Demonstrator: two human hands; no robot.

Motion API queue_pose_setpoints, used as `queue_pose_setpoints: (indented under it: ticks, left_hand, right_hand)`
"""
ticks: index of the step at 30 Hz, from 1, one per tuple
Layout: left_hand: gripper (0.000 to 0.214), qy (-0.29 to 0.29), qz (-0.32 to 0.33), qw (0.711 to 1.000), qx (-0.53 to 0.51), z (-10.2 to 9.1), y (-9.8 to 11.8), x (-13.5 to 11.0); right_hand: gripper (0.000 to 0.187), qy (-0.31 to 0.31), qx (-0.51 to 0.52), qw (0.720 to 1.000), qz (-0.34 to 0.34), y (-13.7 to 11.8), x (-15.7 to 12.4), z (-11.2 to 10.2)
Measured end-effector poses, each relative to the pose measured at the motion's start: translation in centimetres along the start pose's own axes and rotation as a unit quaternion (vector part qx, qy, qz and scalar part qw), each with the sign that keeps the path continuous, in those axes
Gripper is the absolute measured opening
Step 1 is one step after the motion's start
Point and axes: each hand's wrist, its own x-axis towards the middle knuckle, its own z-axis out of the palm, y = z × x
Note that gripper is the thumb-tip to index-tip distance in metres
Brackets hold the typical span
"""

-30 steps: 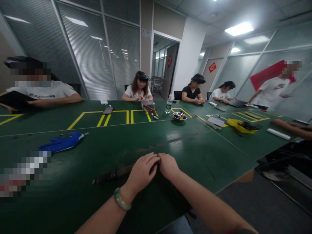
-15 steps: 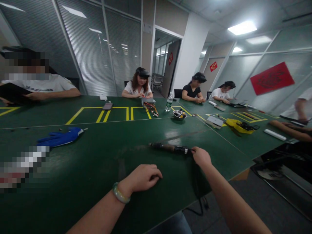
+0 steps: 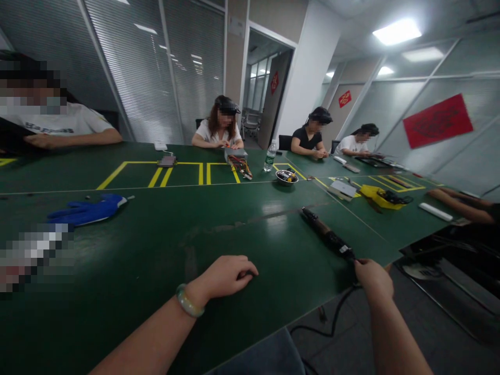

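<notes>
A slim black-and-brown corded tool [image 3: 327, 234] is clamped at its near end by the right hand [image 3: 374, 281], at the edge of the green surface [image 3: 164, 245]. The surface is marked with yellow tape [image 3: 175, 162], and the room is lined with slatted blinds [image 3: 133, 78]. The tool's long axis is pointed away and leftward across the surface, while the curled left hand [image 3: 221, 278] rests apart from it, holding nothing.

Electronics assembly workroom in an office suite: long green workbench [image 3: 219, 224] with yellow tape bays [image 3: 179, 174], glass partitions with blinds [image 3: 133, 73].
</notes>
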Motion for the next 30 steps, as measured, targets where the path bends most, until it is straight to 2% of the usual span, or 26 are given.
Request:
queue_pose_setpoints:
  ticks: [5,11,15,17,19,22,27,30]
  left_hand:
    - [0.023,-0.001,0.001,1.000,-0.001,0.1,-0.2,0.0]
    - [0.023,0.000,0.001,1.000,-0.005,0.2,-0.3,0.1]
    - [0.023,-0.002,-0.004,1.000,-0.004,0.4,-0.4,0.1]
    - [0.023,-0.004,-0.005,1.000,-0.004,0.4,-0.4,0.1]
    - [0.023,-0.006,-0.005,1.000,-0.005,0.4,-0.4,0.1]
    - [0.023,-0.006,-0.005,1.000,-0.009,0.3,-0.3,0.0]
    - [0.023,-0.005,-0.004,1.000,-0.013,0.4,-0.5,0.0]
    - [0.023,-0.004,-0.004,1.000,-0.010,0.5,-0.6,0.0]
  right_hand:
    - [0.048,-0.013,0.000,0.999,-0.030,-0.4,-0.9,-0.1]
    - [0.053,-0.054,-0.015,0.995,-0.081,0.5,-0.2,0.0]
    - [0.058,-0.056,-0.038,0.993,-0.097,0.5,-0.4,-0.8]
    - [0.066,-0.025,-0.048,0.995,-0.085,0.0,-0.8,-1.2]
    - [0.072,0.038,-0.057,0.995,-0.078,-0.8,-1.0,-1.3]
    - [0.075,0.122,-0.046,0.984,-0.122,-2.6,-0.7,-0.8]
    - [0.088,0.146,0.016,0.964,-0.220,-5.4,0.9,1.6]
    - [0.074,0.163,0.056,0.962,-0.211,-6.1,1.2,2.6]
